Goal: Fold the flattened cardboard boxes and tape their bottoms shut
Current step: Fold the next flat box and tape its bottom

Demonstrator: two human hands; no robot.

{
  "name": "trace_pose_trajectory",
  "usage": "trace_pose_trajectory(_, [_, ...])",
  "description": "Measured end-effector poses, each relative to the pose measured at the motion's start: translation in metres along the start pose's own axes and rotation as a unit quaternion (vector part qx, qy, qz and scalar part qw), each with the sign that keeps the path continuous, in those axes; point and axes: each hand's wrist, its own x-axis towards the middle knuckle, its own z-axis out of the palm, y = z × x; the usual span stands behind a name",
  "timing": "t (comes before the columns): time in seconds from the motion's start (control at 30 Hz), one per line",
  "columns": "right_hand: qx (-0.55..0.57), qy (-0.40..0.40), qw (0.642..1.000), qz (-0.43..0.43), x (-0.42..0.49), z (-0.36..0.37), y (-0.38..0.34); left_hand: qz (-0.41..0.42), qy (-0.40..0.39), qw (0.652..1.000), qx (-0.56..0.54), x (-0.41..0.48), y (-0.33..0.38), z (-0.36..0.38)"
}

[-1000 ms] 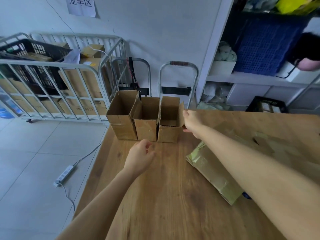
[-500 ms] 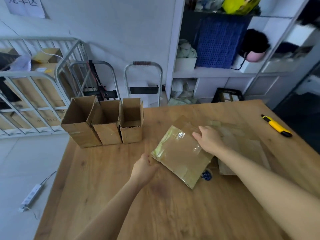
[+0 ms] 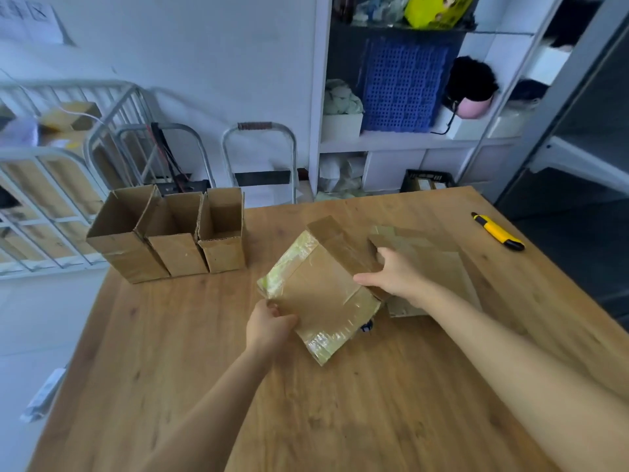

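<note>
Person is starting another flat box (image 3: 323, 294)
Left hand (image 3: 272, 327) pinching 7 o'clock corner, right hand (image 3: 398, 277) clutching 3 o'clock edge; squaring open probably next

Both hands are on a flattened cardboard box (image 3: 320, 291) with old tape on it: left hand (image 3: 270, 327) pinching its near edge, right hand (image 3: 396, 275) gripping the far side. Three folded boxes (image 3: 170, 236) stand upright at the wooden table (image 3: 306, 420) corner, yellow utility knife (image 3: 497, 231) off right.

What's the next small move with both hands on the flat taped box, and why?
Probably raise the flattened brown cardboard box clear of the wooden table and squeeze it open. The left hand grips its near edge, the right hand its right edge; it is flat, while three upright brown cardboard boxes stand formed.
</note>
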Motion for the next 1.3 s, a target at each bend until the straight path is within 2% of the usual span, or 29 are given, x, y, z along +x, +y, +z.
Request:
trace_pose_trajectory(0.07, [0.060, -0.058, 0.997, -0.003, -0.023, -0.012, 0.005, 0.025, 0.015, 1.000, -0.001, -0.025, 0.008, 0.000])
trace_pose_trajectory(0.13, [0.067, -0.097, 0.993, -0.008, -0.040, -0.019, 0.012, 0.048, 0.025, 0.999, 0.003, -0.042, 0.014, -0.003])
trace_pose_trajectory(0.27, [0.054, -0.143, 0.987, -0.046, -0.087, -0.036, 0.042, 0.108, 0.052, 0.993, 0.004, -0.110, 0.020, 0.019])
trace_pose_trajectory(0.4, [0.086, -0.162, 0.979, -0.092, -0.144, -0.049, 0.076, 0.155, 0.035, 0.987, 0.021, -0.180, 0.023, 0.064])
trace_pose_trajectory(0.5, [0.112, -0.126, 0.979, -0.117, -0.172, -0.054, 0.109, 0.158, 0.059, 0.986, 0.017, -0.217, 0.013, 0.092])
trace_pose_trajectory(0.6, [0.098, -0.114, 0.977, -0.149, -0.201, -0.060, 0.139, 0.141, 0.091, 0.985, -0.032, -0.252, 0.000, 0.113])
trace_pose_trajectory(0.77, [0.084, -0.157, 0.970, -0.167, -0.233, -0.062, 0.187, 0.081, 0.150, 0.981, -0.091, -0.294, -0.019, 0.129])
trace_pose_trajectory(0.87, [0.112, -0.184, 0.961, -0.171, -0.250, -0.063, 0.206, 0.067, 0.120, 0.989, -0.060, -0.307, -0.026, 0.132])
trace_pose_trajectory(1.03, [0.078, -0.164, 0.965, -0.190, -0.261, -0.055, 0.229, 0.081, 0.066, 0.993, -0.062, -0.323, -0.022, 0.142])
trace_pose_trajectory(1.13, [0.071, -0.163, 0.964, -0.199, -0.266, -0.051, 0.232, 0.074, 0.056, 0.996, -0.002, -0.326, -0.017, 0.144])
trace_pose_trajectory(1.3, [0.156, -0.098, 0.970, -0.157, -0.271, -0.055, 0.215, 0.085, 0.022, 0.994, 0.058, -0.334, -0.009, 0.141])
